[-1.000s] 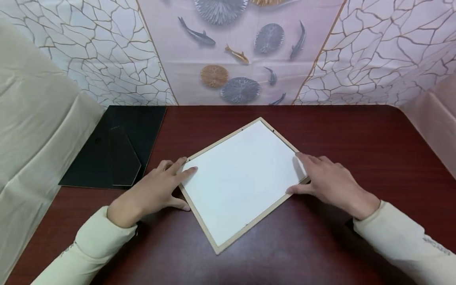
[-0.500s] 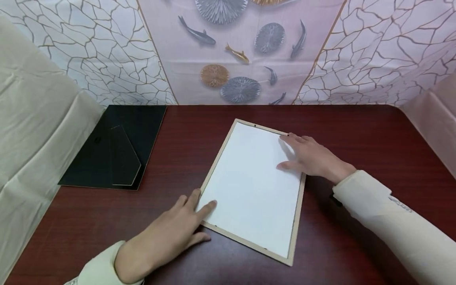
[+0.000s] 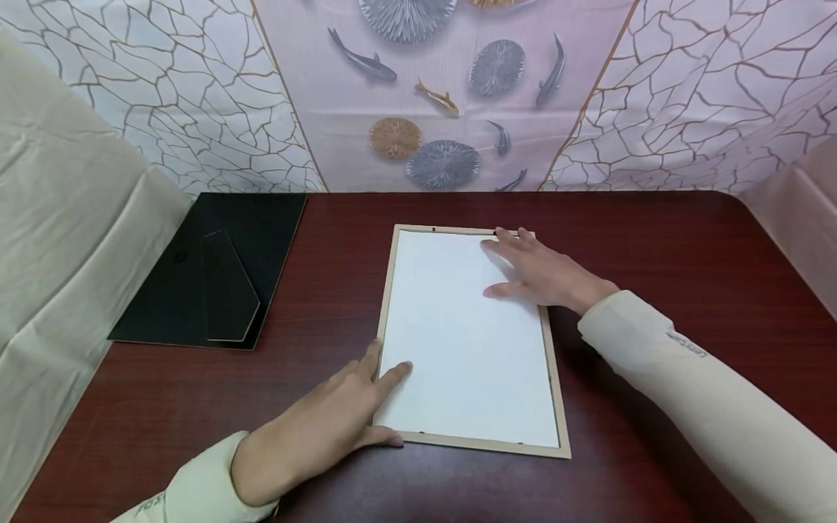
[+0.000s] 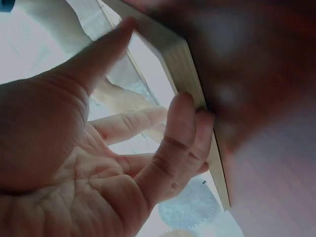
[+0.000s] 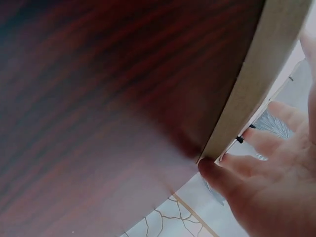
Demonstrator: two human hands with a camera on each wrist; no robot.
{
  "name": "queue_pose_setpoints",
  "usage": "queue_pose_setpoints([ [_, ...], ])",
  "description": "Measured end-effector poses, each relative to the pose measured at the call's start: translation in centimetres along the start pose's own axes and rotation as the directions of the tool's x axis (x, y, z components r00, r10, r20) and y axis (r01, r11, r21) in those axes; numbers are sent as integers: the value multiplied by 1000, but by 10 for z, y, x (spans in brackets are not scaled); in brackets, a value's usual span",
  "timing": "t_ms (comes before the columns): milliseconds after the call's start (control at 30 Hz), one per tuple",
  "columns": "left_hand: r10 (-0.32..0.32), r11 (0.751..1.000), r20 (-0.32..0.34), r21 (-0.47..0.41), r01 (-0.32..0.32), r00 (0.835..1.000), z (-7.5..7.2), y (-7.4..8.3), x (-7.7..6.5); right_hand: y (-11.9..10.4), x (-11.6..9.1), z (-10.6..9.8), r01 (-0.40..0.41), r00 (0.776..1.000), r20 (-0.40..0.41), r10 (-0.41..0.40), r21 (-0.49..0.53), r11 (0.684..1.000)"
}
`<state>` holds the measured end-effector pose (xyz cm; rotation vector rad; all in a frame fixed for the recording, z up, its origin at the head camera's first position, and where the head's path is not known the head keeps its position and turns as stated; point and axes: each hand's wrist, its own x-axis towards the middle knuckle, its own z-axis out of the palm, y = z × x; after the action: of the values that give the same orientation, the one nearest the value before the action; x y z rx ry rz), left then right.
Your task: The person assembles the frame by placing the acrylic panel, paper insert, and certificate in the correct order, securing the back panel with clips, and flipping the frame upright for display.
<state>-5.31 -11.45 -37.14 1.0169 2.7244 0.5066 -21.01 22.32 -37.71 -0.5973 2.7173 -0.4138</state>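
Observation:
A light wooden picture frame (image 3: 556, 378) lies on the dark red table, its long sides running away from me, with a white sheet (image 3: 458, 334) inside it and small dark tabs along its inner edges. My left hand (image 3: 327, 421) is at the near left corner: thumb by the near edge, index finger over the white sheet. In the left wrist view, other fingertips (image 4: 181, 106) touch the frame's outer side. Spread over the far right corner is my right hand (image 3: 543, 272), thumb and index finger above the sheet. One of its fingertips (image 5: 210, 168) meets the corner in the right wrist view.
A black backing board (image 3: 176, 290) with a fold-out stand (image 3: 229, 290) lies at the table's left. Behind the table (image 3: 654, 240) hangs a patterned cloth (image 3: 445, 94); pale cloth (image 3: 72, 218) covers the left side.
The picture frame has turned clockwise from a diamond-like slant to nearly straight. My left hand has moved toward me and right; my right hand has moved away and left. The black board stays put.

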Motion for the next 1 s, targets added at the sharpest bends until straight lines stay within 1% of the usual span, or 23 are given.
queue_pose_setpoints([
  [67, 5, 1000, 4, 2, -5, 1000, -2, -5, 6, -1, 2, 1, 2, 1000, 11, -2, 3, 1000],
  [167, -19, 1000, 30, -3, 19, 999, -6, -15, 15, -2, 5, 2, 9, 1000, 23, -9, 2, 1000],
  [267, -88, 996, 83, -17, 90, 993, -11, -26, 26, -3, 7, 3, 15, 1000, 24, -15, -1, 1000],
  [367, -164, 985, 128, -28, 169, 978, -17, -38, 34, -3, 5, 3, 18, 1000, 16, -18, 6, 1000],
  [467, -219, 973, 134, -44, 226, 967, -23, -50, 36, -3, -1, 4, 37, 999, -16, -37, -8, 999],
  [533, -235, 970, 101, -43, 240, 967, -28, -59, 32, -3, -7, 6, 53, 998, -41, -54, -30, 998],
  [633, -261, 964, 38, -34, 263, 964, -39, -74, 20, -2, -20, 8, 71, 995, -70, -75, -56, 996],
  [700, -289, 957, 2, -23, 289, 957, -47, -83, 11, -2, -31, 10, 64, 995, -72, -68, -51, 997],
  [767, -322, 947, -26, -13, 322, 946, -53, -95, 1, -1, -43, 11, 53, 996, -65, -56, -38, 998],
  [833, -363, 932, -52, -8, 363, 930, -58, -108, -8, 0, -56, 12, 37, 998, -53, -38, -18, 999],
  [900, -411, 911, -74, -1, 412, 908, -62, -124, -19, 1, -67, 14, 27, 999, -37, -27, -1, 1000],
  [1000, -487, 872, -98, -1, 489, 868, -68, -148, -39, 0, -81, 17, 18, 999, -27, -18, 27, 999],
])
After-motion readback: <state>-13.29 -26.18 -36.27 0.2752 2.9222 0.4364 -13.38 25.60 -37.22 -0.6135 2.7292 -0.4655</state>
